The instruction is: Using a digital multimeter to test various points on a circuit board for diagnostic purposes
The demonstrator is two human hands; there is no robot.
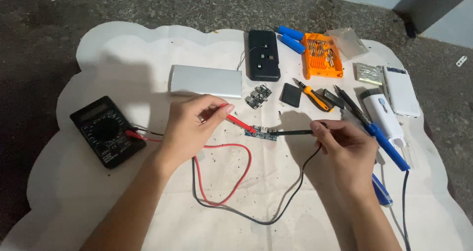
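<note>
We hold the red probe point(236, 121) pinched between thumb and fingers of our left hand point(189, 127), its tip angled down onto the left end of a small blue circuit board point(261, 133) that lies on the white cloth point(123, 49) between our hands. Our right hand point(347, 150) closes its fingertips around the black probe point(293, 132), which lies nearly level and meets the right end of the same board. Red and black leads point(231, 192) loop across the cloth below the board and run back to the black multimeter point(106, 131) at the left. Above the board lie a silver metal case point(206, 81), a second small circuit board point(257, 96) and a black casing point(263, 54). To the right sit an orange bit holder point(322, 56), two blue cells point(291, 39), a blue-handled soldering iron point(387, 145) and a white power bank point(401, 90).
</note>
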